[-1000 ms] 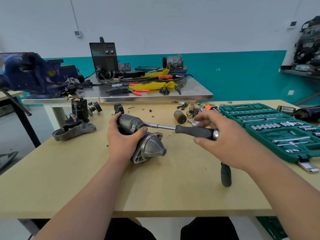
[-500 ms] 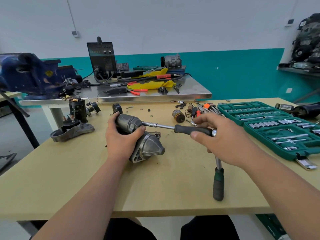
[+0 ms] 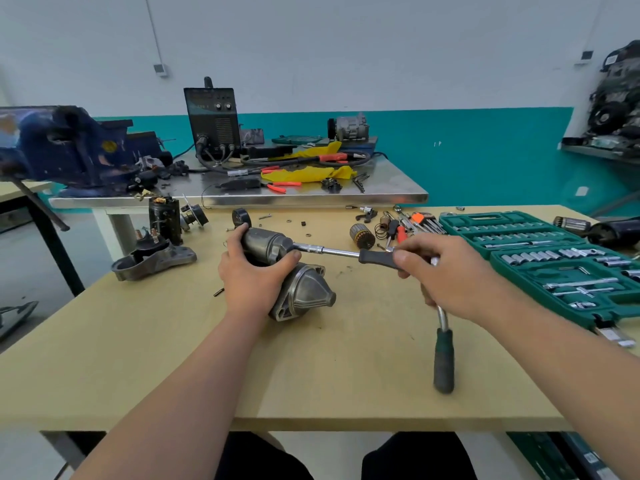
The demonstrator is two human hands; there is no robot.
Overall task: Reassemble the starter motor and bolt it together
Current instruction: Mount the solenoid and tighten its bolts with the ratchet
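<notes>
The motor [image 3: 308, 294] lies on the table [image 3: 138, 341] under the left hand [image 3: 254, 277], whose fingers curl round it. The right hand [image 3: 446, 277] pinches the black handle of a driver [image 3: 374, 258], whose tip touches the motor's end.

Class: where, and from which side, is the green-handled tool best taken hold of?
Take the green-handled tool by its green grip, from above on the near side: that end points toward the person and is uncovered, while its metal shaft runs up under the right hand.
</notes>
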